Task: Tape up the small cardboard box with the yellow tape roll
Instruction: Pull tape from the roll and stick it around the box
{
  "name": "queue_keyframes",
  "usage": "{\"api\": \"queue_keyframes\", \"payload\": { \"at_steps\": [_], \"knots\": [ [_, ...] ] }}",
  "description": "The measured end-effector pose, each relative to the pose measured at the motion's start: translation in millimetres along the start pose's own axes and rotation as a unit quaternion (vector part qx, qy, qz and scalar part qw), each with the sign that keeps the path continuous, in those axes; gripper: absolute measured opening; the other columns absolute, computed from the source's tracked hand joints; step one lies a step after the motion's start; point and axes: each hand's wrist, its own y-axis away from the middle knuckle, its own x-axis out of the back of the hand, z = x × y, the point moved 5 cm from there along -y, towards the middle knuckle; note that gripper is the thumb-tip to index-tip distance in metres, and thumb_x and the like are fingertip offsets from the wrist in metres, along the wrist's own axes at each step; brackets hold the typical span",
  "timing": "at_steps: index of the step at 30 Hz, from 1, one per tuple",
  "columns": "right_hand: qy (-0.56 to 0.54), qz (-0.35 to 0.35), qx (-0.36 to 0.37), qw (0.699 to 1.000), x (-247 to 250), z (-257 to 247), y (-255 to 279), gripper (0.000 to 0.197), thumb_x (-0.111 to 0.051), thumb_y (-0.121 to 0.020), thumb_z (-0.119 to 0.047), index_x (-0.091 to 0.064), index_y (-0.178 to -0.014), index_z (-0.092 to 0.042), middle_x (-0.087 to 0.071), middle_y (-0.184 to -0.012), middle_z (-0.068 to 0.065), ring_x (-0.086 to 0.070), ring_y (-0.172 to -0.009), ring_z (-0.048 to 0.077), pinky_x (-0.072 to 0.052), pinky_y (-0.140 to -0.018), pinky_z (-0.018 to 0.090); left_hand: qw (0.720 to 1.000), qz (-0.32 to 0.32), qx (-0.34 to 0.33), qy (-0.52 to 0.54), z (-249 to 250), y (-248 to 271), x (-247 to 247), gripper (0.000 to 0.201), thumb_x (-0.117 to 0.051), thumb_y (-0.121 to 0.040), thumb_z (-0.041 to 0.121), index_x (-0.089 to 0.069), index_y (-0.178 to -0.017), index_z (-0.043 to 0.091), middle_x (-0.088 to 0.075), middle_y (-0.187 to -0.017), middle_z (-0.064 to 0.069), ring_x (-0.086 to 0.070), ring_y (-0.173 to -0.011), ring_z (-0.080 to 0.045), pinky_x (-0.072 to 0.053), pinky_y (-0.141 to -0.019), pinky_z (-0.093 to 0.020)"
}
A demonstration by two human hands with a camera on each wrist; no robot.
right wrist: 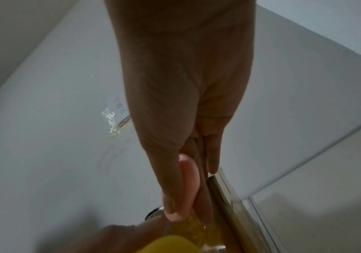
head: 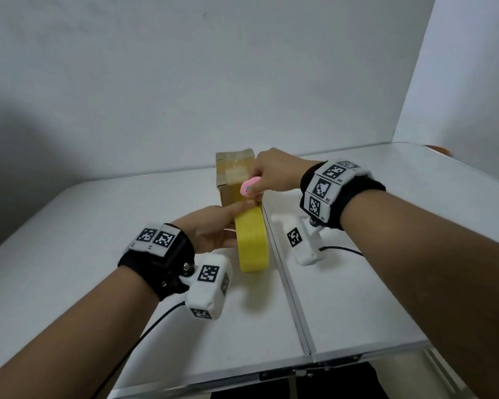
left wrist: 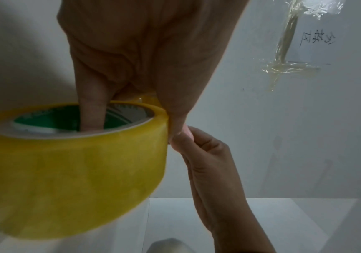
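Note:
The small cardboard box (head: 233, 171) stands upright at the middle of the white table (head: 69, 240), with old clear tape across its top. Just in front of it the yellow tape roll (head: 252, 243) stands on edge, and a strip of tape runs from it up the box's near face. My left hand (head: 228, 223) grips the roll (left wrist: 73, 162) with a finger (left wrist: 91, 111) in the core and the thumb on the outer rim. My right hand (head: 257, 184) holds a small pink cutter (head: 248, 188) by the strip, above the roll. The cutter (right wrist: 188, 181) sits against the box edge (right wrist: 229, 202).
A seam (head: 285, 283) splits the table just right of the roll. White walls close in the back and right. Crumpled clear tape (left wrist: 287, 68) and a handwritten label (left wrist: 316, 37) are stuck to the wall. An orange object (head: 441, 149) shows at the far right corner.

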Motion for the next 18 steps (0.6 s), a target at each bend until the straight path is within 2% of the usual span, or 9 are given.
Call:
{"api": "queue_keyframes", "payload": {
  "at_steps": [2,6,8,11,14,16,18],
  "knots": [
    [0.015,-0.02,0.004,1.0,-2.4,-2.6,-1.5,0.023,-0.071,-0.079,-0.03,-0.078,-0.083,-0.008,-0.06,-0.065,-0.001,-0.049,-0.058,0.011,-0.031,-0.05,0.021,1.0,-0.005,-0.007,0.009,-0.9,0.7,-1.4,0.04,-0.064,-0.091,0.038,-0.067,-0.118,0.009,-0.074,-0.105,-0.006,-0.071,-0.09,-0.017,-0.059,-0.084,-0.03],
    [0.031,-0.051,0.018,0.998,-9.1,-6.7,-4.3,0.026,-0.072,-0.08,-0.029,-0.078,-0.096,-0.009,-0.076,-0.093,0.008,-0.067,-0.087,0.025,-0.044,-0.065,0.027,1.0,-0.01,-0.02,0.022,-2.6,4.1,-2.6,0.039,-0.064,-0.092,0.035,-0.066,-0.117,0.006,-0.074,-0.11,-0.009,-0.071,-0.094,-0.018,-0.057,-0.087,-0.029],
    [0.027,-0.056,0.025,0.998,-11.7,-7.9,-3.5,0.027,-0.072,-0.081,-0.028,-0.078,-0.1,-0.01,-0.077,-0.098,0.009,-0.069,-0.095,0.024,-0.047,-0.07,0.028,0.999,-0.012,-0.026,0.029,-4.2,5.6,-3.0,0.04,-0.065,-0.091,0.034,-0.066,-0.117,0.004,-0.074,-0.115,-0.01,-0.07,-0.099,-0.02,-0.056,-0.089,-0.029],
    [0.022,-0.065,0.034,0.997,-16.1,-9.0,-1.7,0.025,-0.073,-0.081,-0.025,-0.077,-0.098,-0.008,-0.077,-0.097,0.009,-0.066,-0.087,0.02,-0.043,-0.062,0.022,0.999,-0.012,-0.033,0.038,-7.4,6.5,-3.5,0.039,-0.065,-0.091,0.033,-0.067,-0.116,0.004,-0.074,-0.115,-0.009,-0.071,-0.1,-0.02,-0.056,-0.091,-0.03],
    [0.015,-0.071,0.036,0.997,-18.8,-9.3,0.0,0.025,-0.073,-0.082,-0.024,-0.076,-0.101,-0.008,-0.076,-0.097,0.008,-0.063,-0.083,0.015,-0.041,-0.058,0.017,0.998,-0.016,-0.045,0.037,-7.0,8.0,-3.4,0.045,-0.065,-0.091,0.033,-0.063,-0.125,0.005,-0.073,-0.119,-0.009,-0.07,-0.109,-0.021,-0.055,-0.094,-0.031],
    [0.012,-0.069,0.033,0.997,-20.1,-7.9,-0.2,0.027,-0.072,-0.083,-0.024,-0.077,-0.102,-0.006,-0.077,-0.097,0.009,-0.067,-0.086,0.02,-0.042,-0.06,0.018,0.998,-0.007,-0.055,0.04,-6.3,8.8,-1.1,0.048,-0.068,-0.089,0.031,-0.056,-0.127,0.004,-0.076,-0.109,-0.008,-0.073,-0.096,-0.018,-0.058,-0.087,-0.03],
    [0.014,-0.061,0.031,0.998,-21.1,-6.6,-1.4,0.027,-0.072,-0.083,-0.025,-0.077,-0.1,-0.005,-0.077,-0.095,0.011,-0.071,-0.092,0.025,-0.043,-0.06,0.019,0.997,0.006,-0.061,0.044,-6.1,10.7,1.7,0.046,-0.07,-0.087,0.028,-0.047,-0.122,0.008,-0.077,-0.094,-0.005,-0.074,-0.08,-0.016,-0.061,-0.079,-0.028]
  ]
}}
